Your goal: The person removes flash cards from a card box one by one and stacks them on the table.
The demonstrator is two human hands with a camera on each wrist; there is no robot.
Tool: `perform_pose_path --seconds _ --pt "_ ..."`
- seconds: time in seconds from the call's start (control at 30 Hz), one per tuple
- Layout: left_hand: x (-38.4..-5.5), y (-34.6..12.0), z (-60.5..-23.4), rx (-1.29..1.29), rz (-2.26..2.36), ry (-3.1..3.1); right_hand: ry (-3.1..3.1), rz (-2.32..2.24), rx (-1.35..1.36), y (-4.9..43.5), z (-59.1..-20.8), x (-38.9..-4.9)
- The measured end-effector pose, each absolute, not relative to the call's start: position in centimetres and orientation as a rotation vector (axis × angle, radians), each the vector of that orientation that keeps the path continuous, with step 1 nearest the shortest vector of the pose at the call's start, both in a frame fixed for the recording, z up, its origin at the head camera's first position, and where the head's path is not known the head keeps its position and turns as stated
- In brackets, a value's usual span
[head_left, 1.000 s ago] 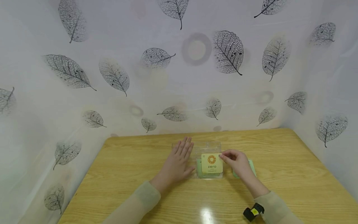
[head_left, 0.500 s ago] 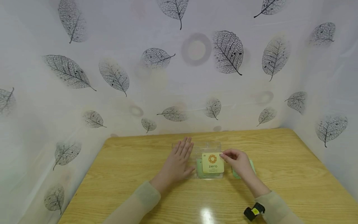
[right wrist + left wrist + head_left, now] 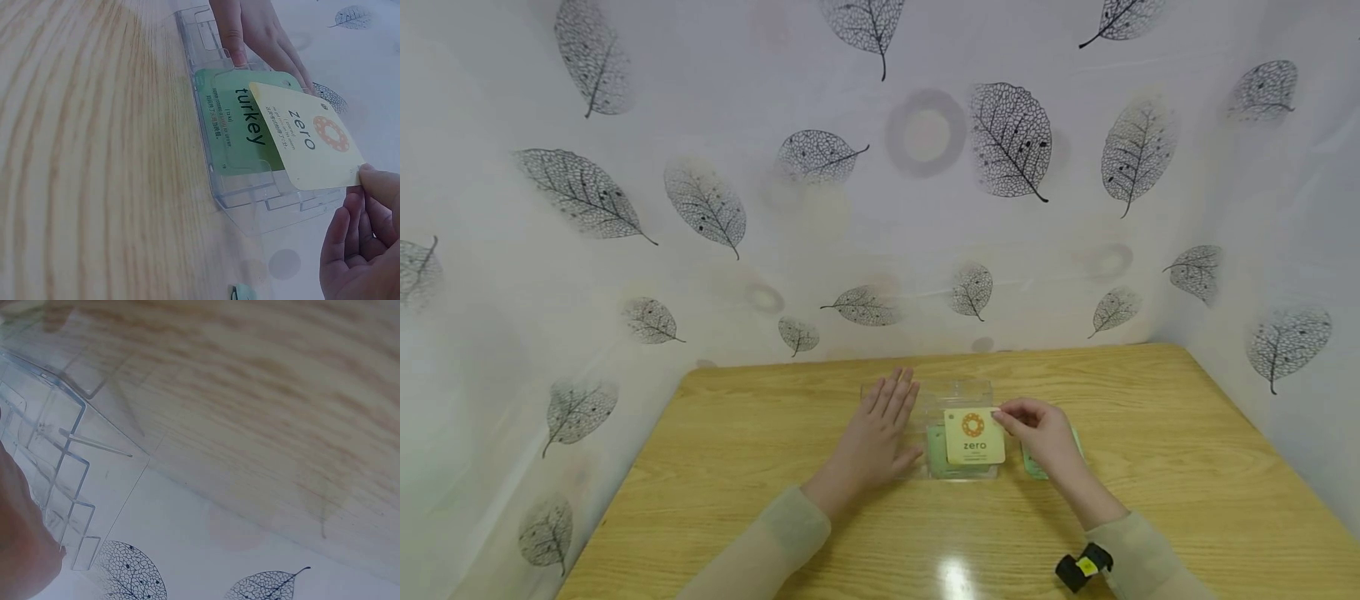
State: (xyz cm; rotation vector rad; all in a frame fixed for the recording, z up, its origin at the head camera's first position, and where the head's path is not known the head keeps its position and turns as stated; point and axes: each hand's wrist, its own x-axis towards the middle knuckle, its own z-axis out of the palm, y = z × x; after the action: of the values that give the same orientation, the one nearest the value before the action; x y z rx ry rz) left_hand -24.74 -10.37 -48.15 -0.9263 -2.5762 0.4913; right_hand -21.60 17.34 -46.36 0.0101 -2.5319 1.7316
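My right hand (image 3: 1037, 429) pinches a pale yellow flash card (image 3: 974, 437) by its upper right corner; it reads "zero" under an orange ring. The card is tilted above a green "turkey" card (image 3: 240, 125), which lies in a clear plastic card holder (image 3: 219, 187) with stepped walls. With fingers straight, my left hand (image 3: 880, 437) rests on the left part of the holder (image 3: 958, 389). Part of that hand (image 3: 28, 531) shows beside the clear stepped edge in the left wrist view. Another green card (image 3: 1033, 465) lies on the table, partly hidden under my right forearm and hand.
The wooden table (image 3: 737, 433) carries the holder near its back edge. Behind and at the sides hangs a pale curtain (image 3: 850, 233) printed with dark leaves. A black strap device (image 3: 1084, 567) sits at my right wrist.
The yellow card has shifted slightly right in my right hand, uncovering more of the green card under it. My left hand has stayed in place.
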Motion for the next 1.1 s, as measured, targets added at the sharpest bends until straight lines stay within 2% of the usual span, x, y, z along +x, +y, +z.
perform_pose_path --seconds 1.1 --pt "-24.7 -10.3 -47.9 -0.923 0.481 -2.584 -2.498 1.768 -0.029 18.8 -47.0 -21.9"
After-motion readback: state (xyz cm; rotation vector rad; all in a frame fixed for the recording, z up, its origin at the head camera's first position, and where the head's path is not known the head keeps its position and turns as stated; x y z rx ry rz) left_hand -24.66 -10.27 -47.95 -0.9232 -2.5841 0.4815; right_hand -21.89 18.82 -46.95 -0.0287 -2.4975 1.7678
